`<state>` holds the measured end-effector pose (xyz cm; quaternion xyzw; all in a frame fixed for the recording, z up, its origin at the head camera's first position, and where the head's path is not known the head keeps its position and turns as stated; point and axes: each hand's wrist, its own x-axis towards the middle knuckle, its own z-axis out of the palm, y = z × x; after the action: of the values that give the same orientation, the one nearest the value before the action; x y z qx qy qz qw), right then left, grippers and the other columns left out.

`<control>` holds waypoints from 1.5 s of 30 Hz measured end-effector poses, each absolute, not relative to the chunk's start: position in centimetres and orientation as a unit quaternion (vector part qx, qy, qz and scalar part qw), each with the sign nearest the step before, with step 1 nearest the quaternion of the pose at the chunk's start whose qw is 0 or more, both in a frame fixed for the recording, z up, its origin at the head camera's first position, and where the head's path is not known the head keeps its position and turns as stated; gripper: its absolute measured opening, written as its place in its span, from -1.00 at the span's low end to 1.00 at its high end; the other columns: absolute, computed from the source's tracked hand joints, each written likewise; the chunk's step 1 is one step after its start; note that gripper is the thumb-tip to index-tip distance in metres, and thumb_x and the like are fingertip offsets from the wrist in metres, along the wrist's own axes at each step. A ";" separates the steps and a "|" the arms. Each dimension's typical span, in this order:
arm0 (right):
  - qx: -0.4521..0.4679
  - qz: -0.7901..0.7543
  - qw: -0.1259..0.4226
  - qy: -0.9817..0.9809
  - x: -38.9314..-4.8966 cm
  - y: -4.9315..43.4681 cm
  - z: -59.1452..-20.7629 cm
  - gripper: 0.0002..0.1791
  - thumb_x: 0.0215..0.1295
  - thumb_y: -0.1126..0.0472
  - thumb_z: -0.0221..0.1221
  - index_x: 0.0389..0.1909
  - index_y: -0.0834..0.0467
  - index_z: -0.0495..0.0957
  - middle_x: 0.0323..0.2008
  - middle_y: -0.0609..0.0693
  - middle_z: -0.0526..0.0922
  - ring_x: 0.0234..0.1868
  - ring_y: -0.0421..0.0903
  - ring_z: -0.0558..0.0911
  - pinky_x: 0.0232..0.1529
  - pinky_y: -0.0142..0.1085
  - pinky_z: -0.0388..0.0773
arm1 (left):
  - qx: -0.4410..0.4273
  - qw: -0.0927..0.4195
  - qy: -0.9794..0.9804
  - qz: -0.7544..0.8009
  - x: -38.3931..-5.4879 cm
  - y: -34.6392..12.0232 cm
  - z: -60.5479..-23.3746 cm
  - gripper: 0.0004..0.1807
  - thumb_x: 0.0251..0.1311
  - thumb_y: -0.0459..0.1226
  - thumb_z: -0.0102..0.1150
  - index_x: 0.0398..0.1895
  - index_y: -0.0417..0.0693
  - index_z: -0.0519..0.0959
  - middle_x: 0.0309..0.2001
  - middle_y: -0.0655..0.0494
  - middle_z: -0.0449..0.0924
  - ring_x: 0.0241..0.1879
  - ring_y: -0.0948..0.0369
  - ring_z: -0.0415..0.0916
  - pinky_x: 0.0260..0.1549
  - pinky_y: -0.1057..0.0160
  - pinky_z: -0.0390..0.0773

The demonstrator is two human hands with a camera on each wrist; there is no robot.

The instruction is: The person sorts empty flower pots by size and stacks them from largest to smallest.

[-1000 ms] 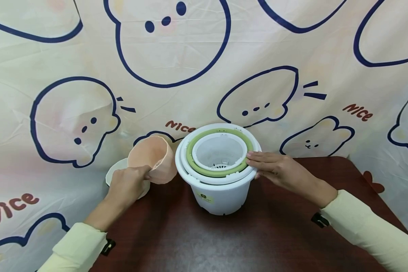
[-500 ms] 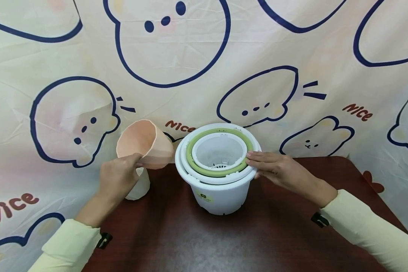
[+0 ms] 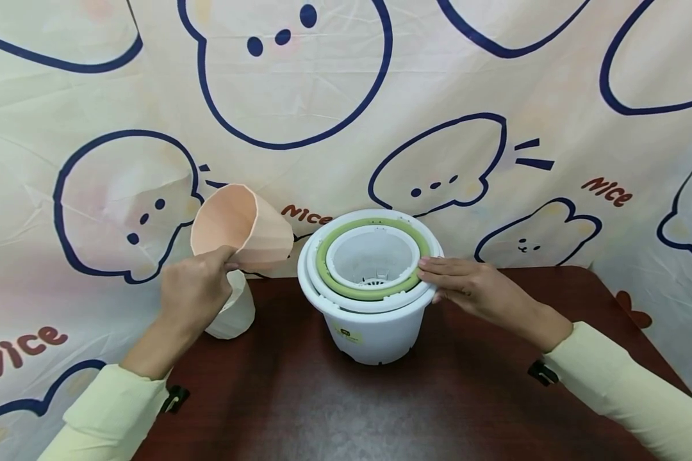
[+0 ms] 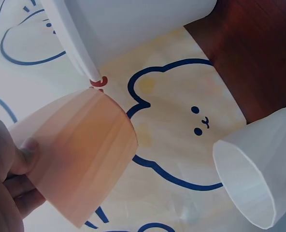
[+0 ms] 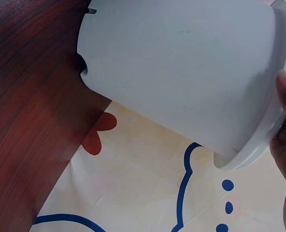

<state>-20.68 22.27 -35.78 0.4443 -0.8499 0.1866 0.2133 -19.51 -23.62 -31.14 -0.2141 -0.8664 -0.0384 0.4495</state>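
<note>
My left hand (image 3: 193, 288) pinches the rim of a peach faceted flowerpot (image 3: 271, 237), thumb on one side and fingers on the other. The pot is raised off the table and tilted, its mouth toward the left. Below it a white faceted flowerpot (image 3: 238, 314) stands on the table, partly hidden by my left hand; it also shows in the left wrist view. To the right stands a stack of nested flowerpots (image 3: 375, 339), white outside with a green rim (image 3: 370, 294) inside. My right hand (image 3: 473, 282) holds the stack's right rim, fingers over the top, thumb against the outside.
The dark red-brown table (image 3: 346, 416) extends in front of the pots and to the right. A cream cloth (image 3: 323, 179) with blue cartoon drawings hangs close behind the pots and along both sides.
My left hand has lifted the peach flowerpot up and to the left, exposing more of the white faceted flowerpot's side. The nested flowerpots and my right hand stay in place.
</note>
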 end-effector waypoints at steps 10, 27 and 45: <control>0.443 0.186 0.214 -0.850 -20.7 22.3 -35.9 -0.34 0.07 0.27 0.48 0.27 0.07 0.61 0.30 0.03 0.63 0.31 0.03 0.63 0.20 -0.23 0.58 | -0.215 0.466 -0.857 -0.047 -19.6 -23.1 -30.3 -0.86 0.09 -0.41 0.35 -0.54 -0.13 0.59 -0.71 -0.11 0.60 -0.82 -0.04 0.45 -0.89 0.04 0.30; 0.445 0.189 0.208 -0.850 -20.7 22.2 -35.7 -0.35 0.10 0.27 0.46 0.28 0.08 0.60 0.30 0.06 0.62 0.31 0.06 0.62 0.19 -0.16 0.63 | -0.257 0.459 -0.847 -0.072 -19.8 -20.9 -28.8 -0.95 0.19 -0.47 0.28 -0.37 -0.20 0.69 -0.53 -0.16 0.74 -0.67 -0.03 0.63 -0.82 0.09 0.41; 0.440 0.186 0.199 -0.855 -20.5 22.2 -35.6 -0.34 0.10 0.29 0.46 0.29 0.07 0.60 0.32 0.05 0.61 0.32 0.06 0.61 0.20 -0.15 0.62 | -0.309 0.459 -0.829 -0.074 -20.4 -16.9 -28.1 -0.76 0.23 -0.59 0.10 -0.31 -0.25 0.75 -0.47 -0.17 0.77 -0.57 -0.01 0.73 -0.70 0.15 0.60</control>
<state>-20.50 22.17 -35.55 0.4403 -0.8554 0.1862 0.1994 -20.38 -16.88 -28.11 -0.3095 -0.8294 -0.0740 0.4593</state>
